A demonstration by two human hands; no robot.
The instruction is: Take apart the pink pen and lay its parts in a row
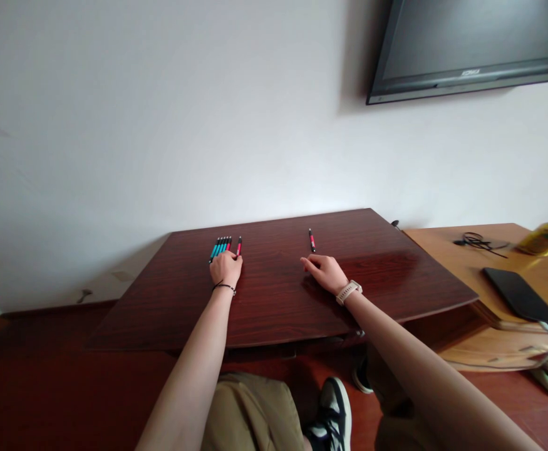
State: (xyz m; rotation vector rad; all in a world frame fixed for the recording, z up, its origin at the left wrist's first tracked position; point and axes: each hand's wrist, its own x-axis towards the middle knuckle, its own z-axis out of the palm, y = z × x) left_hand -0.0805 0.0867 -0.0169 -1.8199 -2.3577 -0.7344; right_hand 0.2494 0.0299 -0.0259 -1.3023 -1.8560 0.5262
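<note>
A dark red-brown wooden table (274, 313) stands against a white wall. Several teal pens (219, 247) lie side by side at its far left, with a pink-red pen (238, 246) next to them. My left hand (225, 268) rests on the near ends of these pens, fingers curled over them, touching the pink-red one. Another pink-red pen (311, 240) lies alone further right. My right hand (324, 271) lies on the table just below that lone pen, fingers pointing left, holding nothing. It wears a pale watch; the left wrist has a thin black band.
A lighter wooden desk (490, 263) adjoins on the right with a dark phone (518, 293), a black cable (478, 241), a yellow bottle (543, 238) and a white cord. A wall-mounted TV (471, 47) hangs at the upper right. My knees and a shoe (332, 410) show below.
</note>
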